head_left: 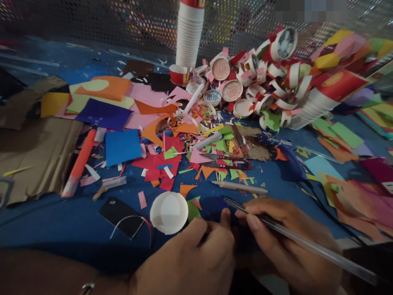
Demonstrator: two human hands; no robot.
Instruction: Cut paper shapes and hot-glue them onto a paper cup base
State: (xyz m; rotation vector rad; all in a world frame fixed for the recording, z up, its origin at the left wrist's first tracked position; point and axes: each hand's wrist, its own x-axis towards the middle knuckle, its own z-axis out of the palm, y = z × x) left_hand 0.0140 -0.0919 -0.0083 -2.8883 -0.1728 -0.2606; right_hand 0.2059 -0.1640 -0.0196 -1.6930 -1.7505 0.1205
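Note:
My right hand (pixel 285 237) grips a pen (pixel 294 237) with a clear barrel, its tip pointing up and left. Close beside it, my left hand (pixel 196 254) is closed with its fingers curled and its thumb near the pen tip; what it pinches is hidden. A dark bluish patch (pixel 221 202) shows by the tip, too dim to name. Left of the fingers lies a round white cup bottom (pixel 168 213), with a green paper scrap (pixel 194 209) beside it. A black tag (pixel 121 217) with a string is further left. Beyond the pen rests a grey-brown pencil-like stick (pixel 241 187).
Small scissors (pixel 227 161) lie among coloured paper scraps (pixel 162 164). A blue glue gun (pixel 288 164) trails a black cord at right. Paper cup stacks (pixel 189 37) and cut cup rings (pixel 242 90) stand at the back. Cardboard (pixel 37 155) and an orange-red tube (pixel 80 162) lie left.

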